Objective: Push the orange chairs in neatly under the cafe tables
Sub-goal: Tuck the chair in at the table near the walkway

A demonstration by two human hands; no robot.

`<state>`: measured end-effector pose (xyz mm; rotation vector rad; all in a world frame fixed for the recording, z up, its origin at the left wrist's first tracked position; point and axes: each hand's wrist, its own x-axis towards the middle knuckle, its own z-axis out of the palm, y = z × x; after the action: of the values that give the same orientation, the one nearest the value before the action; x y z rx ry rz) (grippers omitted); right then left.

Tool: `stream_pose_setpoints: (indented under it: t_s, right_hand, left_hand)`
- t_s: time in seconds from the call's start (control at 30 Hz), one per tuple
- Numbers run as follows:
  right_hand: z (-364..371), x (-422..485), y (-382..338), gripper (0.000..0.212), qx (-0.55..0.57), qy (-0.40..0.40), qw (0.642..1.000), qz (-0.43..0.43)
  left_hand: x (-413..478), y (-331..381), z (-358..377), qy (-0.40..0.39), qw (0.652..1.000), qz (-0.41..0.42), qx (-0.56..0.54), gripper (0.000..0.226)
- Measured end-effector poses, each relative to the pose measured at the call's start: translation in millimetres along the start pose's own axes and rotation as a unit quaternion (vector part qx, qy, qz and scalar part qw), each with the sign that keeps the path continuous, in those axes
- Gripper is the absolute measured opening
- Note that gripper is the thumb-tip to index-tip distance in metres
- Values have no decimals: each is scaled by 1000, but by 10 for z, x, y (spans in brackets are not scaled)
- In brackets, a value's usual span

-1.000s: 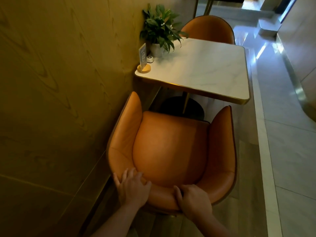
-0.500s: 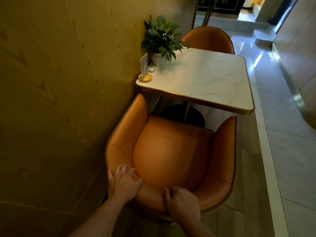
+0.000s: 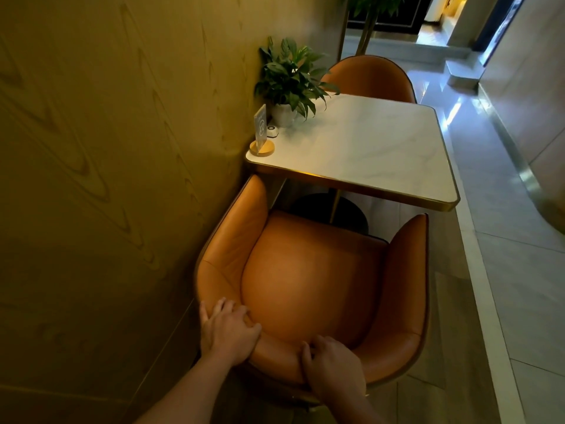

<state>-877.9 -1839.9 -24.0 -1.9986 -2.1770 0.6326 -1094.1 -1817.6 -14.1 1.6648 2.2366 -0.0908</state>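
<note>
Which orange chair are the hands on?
The near chair, this side of the table: left hand and right hand grip its backrest. The far chair is untouched.

1. I see a dim, warm-toned scene; the wood wall [image 3: 107, 179] at left sits in murky yellow shadow.
2. Daylight enters from the upper right and throws bluish glare on the polished floor [image 3: 458, 108].
3. The table top [image 3: 367, 142] catches soft light, and beneath it is dark.
4. Wide-angle distortion bends lines near the edges, and the right edge looks smeared.
</note>
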Motion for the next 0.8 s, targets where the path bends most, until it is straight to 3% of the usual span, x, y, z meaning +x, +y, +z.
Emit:
stream_pose_setpoints:
  t_s: [0.5,0.8]
  right_hand:
    - [13,189,-190,35,0,11,1000,5]
    - [63,152,-129,39,-4,92,994,-51]
  left_hand:
    - [324,-133,-122,-33,998,19,41,60]
    - [283,-159,-102,-43,996,37,70,61]
